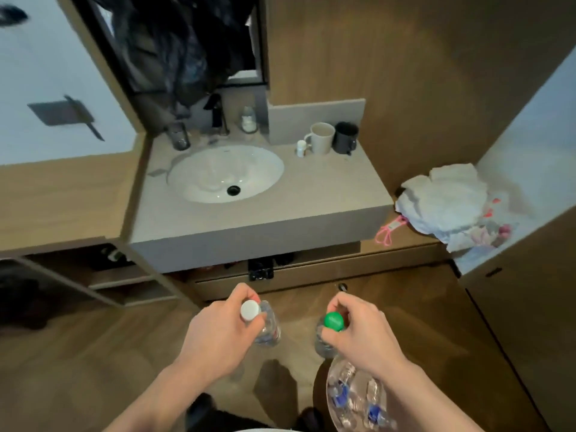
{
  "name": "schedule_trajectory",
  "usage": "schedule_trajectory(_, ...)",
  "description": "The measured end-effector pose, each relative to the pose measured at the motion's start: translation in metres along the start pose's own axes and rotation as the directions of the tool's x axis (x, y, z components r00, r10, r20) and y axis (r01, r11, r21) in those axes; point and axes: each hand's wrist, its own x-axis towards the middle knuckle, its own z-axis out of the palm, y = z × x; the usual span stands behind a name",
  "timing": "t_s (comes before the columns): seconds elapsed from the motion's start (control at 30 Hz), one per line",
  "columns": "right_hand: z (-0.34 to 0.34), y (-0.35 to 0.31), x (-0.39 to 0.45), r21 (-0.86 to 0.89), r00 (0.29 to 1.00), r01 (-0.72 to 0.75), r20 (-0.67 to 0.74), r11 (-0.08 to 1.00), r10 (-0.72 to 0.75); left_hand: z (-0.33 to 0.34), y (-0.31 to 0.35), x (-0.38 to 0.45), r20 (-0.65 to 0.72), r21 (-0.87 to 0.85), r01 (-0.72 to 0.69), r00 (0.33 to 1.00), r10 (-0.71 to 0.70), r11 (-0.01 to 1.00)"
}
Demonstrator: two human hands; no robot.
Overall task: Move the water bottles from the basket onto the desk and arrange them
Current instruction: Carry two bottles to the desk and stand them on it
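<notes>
My left hand (215, 335) grips a clear water bottle with a white cap (250, 310) by its neck. My right hand (363, 336) grips a clear water bottle with a green cap (334, 321) the same way. Both bottles hang upright over the wooden floor, in front of a grey sink counter (311, 194). Below my right forearm a clear container (355, 397) holds more bottles with blue labels; I cannot tell if it is the basket.
A white basin (225, 173) is set in the counter. A cream mug (321, 138), a black mug (345, 138) and a small white bottle (300, 148) stand at its back right. White cloths (442, 198) lie on a lower wooden ledge to the right. Cabinet walls stand on both sides.
</notes>
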Motion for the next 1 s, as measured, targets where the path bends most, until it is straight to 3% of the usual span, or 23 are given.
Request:
schedule_trajectory(0.2, 0.027, -0.109, 0.028, -0.115, 0.973, 0.221, 0.091, 0.968, -0.212, -0.063, -0.071, -0.031, -0.162, -0.106, 0.141, 0.974, -0.157, 0.984)
schedule_trajectory(0.5, 0.115, -0.292, 0.054, -0.134, 0.9, 0.416, 0.203, 0.899, -0.386, -0.17, -0.212, -0.081, -0.315, -0.216, 0.214, 0.908, -0.275, 0.953)
schedule_trajectory(0.7, 0.182, -0.405, 0.06, -0.065, 0.821, 0.533, 0.283, 0.844, -0.497, -0.224, -0.308, -0.117, -0.426, -0.176, 0.306, 0.833, -0.353, 0.936)
schedule_trajectory(1.0, 0.249, -0.545, 0.103, 0.037, 0.669, 0.671, 0.4, 0.74, -0.626, -0.286, -0.418, -0.129, -0.512, -0.317, 0.467, 0.649, -0.563, 0.826)
